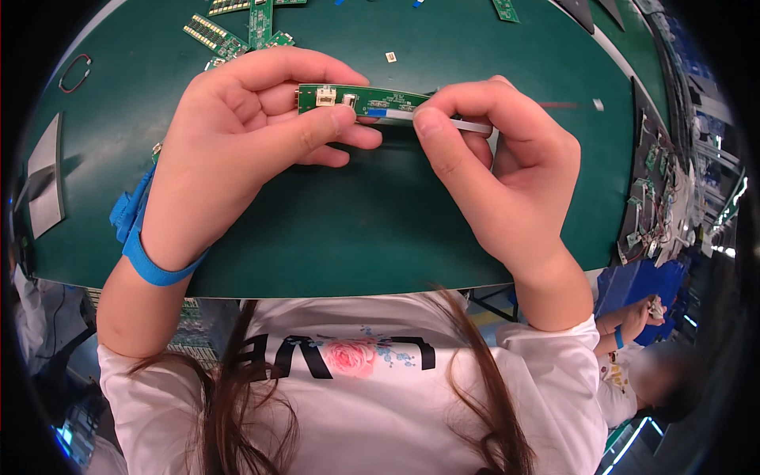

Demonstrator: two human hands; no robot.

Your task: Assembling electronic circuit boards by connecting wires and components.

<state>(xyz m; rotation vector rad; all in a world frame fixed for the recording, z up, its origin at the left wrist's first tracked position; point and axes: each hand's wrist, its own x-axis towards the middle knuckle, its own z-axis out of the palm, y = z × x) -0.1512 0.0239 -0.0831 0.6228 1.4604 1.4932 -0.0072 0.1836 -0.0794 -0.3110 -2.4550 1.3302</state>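
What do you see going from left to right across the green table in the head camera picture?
Grey flat panel → blue wrist strap → left hand → narrow green circuit board → right hand → small white part → pile of small boards and wires.

An electronics assembly workshop, seen from a seat at a workbench.

The bench is covered with a green mat (pixel 332 237), the kind used for circuit work, and loose green circuit boards (pixel 237 28) lie scattered along its far edge. More boards and wired parts crowd a dark tray (pixel 653 198) at the right. A blue wrist strap (pixel 146 257) with a cord sits on the wearer's left arm, and a co-worker (pixel 641 372) wearing a similar band sits at the next station.
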